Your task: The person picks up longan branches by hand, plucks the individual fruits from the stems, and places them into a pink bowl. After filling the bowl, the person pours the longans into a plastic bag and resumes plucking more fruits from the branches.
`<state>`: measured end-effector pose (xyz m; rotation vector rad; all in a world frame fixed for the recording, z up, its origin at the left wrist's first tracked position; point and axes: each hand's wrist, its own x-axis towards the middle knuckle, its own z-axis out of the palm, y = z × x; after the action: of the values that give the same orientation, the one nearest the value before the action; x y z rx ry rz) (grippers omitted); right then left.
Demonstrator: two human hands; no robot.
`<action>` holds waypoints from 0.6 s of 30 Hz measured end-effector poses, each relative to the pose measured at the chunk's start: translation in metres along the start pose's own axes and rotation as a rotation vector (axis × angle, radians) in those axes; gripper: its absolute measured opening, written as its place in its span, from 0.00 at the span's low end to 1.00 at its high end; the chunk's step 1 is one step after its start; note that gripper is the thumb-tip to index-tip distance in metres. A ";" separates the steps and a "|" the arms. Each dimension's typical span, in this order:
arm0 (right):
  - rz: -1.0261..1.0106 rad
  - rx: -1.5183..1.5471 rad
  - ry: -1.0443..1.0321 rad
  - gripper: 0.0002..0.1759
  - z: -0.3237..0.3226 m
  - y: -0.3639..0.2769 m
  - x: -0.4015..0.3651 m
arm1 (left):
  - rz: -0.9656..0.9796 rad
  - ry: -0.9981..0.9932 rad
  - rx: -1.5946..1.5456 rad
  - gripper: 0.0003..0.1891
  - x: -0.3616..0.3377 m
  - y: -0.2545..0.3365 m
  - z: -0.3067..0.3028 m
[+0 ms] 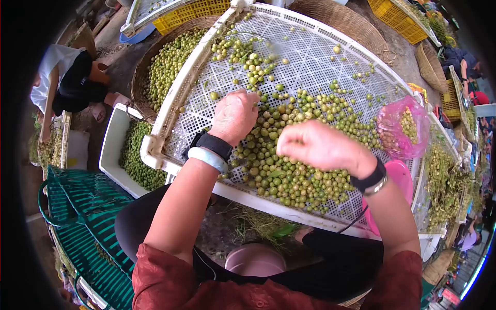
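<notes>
A white perforated plastic tray [194, 111] lies in front of me, with a broad heap of small round green-yellow fruits [289, 181] on its near half. Over the left edge of the heap, my left hand [236, 116] is closed with its fingers curled inward; whatever they pinch is hidden. My right hand [320, 144] hovers above the middle of the heap, fingers bent downward and smeared by motion. A smaller cluster of fruits [253, 67] is scattered near the tray's far left side. On the tray's right side rests a pink plastic bag [403, 129] with fruits inside.
Left of the tray stand a round basket of fruits [173, 64] and a white box [111, 150] holding greener fruits. A green basket [88, 227] is at lower left. A pink basin [395, 178] sits by the right edge. Another person [67, 77] bends at far left.
</notes>
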<state>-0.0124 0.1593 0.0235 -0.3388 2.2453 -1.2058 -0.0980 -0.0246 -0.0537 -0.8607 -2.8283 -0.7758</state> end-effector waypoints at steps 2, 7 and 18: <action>-0.185 -0.016 -0.191 0.13 0.035 -0.010 -0.027 | 0.031 -0.066 0.006 0.05 0.004 -0.007 0.007; -0.116 0.047 -0.238 0.07 0.062 -0.008 -0.048 | -0.028 -0.028 -0.108 0.04 0.002 -0.003 0.001; -0.035 1.106 0.446 0.16 0.054 0.011 -0.019 | -0.727 -0.263 -1.594 0.05 -0.046 0.061 -0.039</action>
<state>0.0346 0.1376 -0.0028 0.3596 1.5113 -2.4605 -0.0289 -0.0238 -0.0032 0.2356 -2.0811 -3.2542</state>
